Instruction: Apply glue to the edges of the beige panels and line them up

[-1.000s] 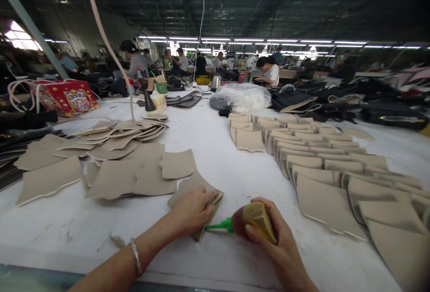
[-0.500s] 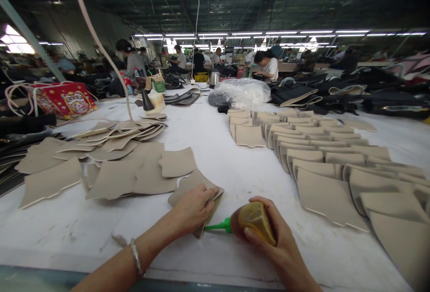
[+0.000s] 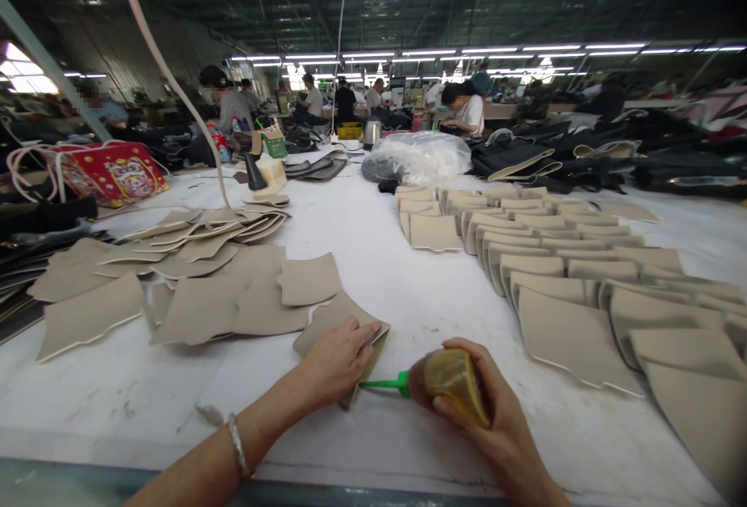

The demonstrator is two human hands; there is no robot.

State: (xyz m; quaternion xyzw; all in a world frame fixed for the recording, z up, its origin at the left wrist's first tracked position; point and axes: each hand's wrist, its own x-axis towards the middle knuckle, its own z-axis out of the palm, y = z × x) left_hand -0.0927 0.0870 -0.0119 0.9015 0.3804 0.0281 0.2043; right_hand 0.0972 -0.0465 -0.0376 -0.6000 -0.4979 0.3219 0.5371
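My right hand (image 3: 487, 406) is wrapped round a squeeze bottle (image 3: 447, 382) of amber-brown liquid, tipped on its side with its green nozzle (image 3: 385, 385) pointing left. The nozzle tip is at the right edge of a beige leather-like panel (image 3: 335, 314), close to its lower corner; whether it touches cannot be made out. My left hand (image 3: 339, 359) lies across that panel with its fingers bent and together, gripping it near the right edge. A darker, olive-looking strip shows along that edge beside my fingers. The left palm hides part of the panel.
Loose beige panels (image 3: 204, 309) lie piled on the left of the white table (image 3: 373, 456). Overlapping rows of similar panels (image 3: 575, 336) fill the right. Farther back are clear plastic wrapping (image 3: 426, 159), a red patterned bag (image 3: 110, 173) and a hanging hose (image 3: 169, 79). Several people work beyond.
The bottle and my right hand have shifted slightly right, and the nozzle tip sits a little higher along the panel's edge. My left hand keeps its place on the panel.
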